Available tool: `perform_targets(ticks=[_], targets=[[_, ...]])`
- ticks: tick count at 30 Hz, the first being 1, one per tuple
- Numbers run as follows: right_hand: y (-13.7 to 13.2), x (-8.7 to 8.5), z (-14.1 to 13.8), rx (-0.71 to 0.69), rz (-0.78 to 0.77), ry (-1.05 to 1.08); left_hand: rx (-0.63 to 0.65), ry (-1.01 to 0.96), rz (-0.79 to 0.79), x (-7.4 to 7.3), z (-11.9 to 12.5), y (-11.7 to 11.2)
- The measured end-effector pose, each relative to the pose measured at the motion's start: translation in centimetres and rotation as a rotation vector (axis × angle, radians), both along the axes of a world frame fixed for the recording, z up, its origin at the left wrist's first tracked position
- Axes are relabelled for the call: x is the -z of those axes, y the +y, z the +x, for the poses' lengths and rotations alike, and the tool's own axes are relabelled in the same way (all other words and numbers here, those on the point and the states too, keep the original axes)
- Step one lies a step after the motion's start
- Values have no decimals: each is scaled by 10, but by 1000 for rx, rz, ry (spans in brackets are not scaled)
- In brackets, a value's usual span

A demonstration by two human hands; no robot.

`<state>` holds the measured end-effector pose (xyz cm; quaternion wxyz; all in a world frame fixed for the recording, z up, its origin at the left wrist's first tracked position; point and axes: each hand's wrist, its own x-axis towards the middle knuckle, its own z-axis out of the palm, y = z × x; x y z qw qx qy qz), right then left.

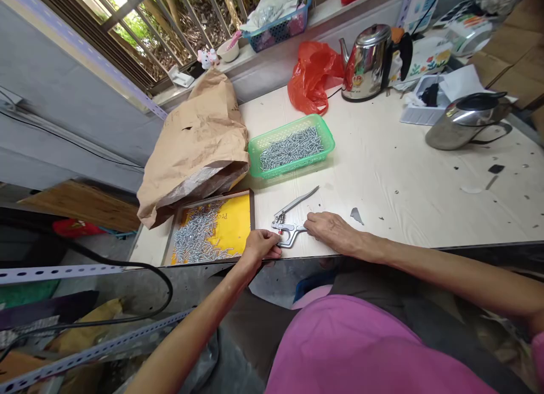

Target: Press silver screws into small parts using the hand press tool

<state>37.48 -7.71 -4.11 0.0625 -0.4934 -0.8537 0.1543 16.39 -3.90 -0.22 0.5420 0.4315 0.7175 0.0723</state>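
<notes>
A silver metal plier-like tool point(290, 228) lies at the table's front edge, its long upper handle point(302, 200) raised away from the lower one, with a spring at the joint. My right hand point(329, 229) is closed around the end of the lower handle. At the tool's jaw end, my left hand point(261, 245) has its fingertips pinched together, beside a small red spot on the tool. What those fingers hold is too small to make out. Left of that hand, a shallow tray point(252, 212) with a yellow bottom holds many small silver metal pins point(193, 235).
Behind the tool stands a green plastic basket point(325, 150) of similar small metal pieces. A crumpled brown paper bag point(199, 127) leans beside the tray. Farther back are a red plastic bag point(312, 76), a steel kettle point(366, 65) and a metal pitcher point(461, 125).
</notes>
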Motion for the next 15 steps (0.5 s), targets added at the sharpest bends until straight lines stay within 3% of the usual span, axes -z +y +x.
perform_targets(ticks=[3, 7, 11, 15], targets=[[2, -7, 4, -7, -24, 6, 25, 2, -17, -1, 0, 2], [22, -18, 17, 49, 68, -7, 25, -1, -7, -3, 1, 0], [44, -18, 27, 21, 62, -78, 27, 0, -4, -3, 1, 0], [48, -19, 25, -18, 33, -110, 35, 14, 3, 0, 0, 0]])
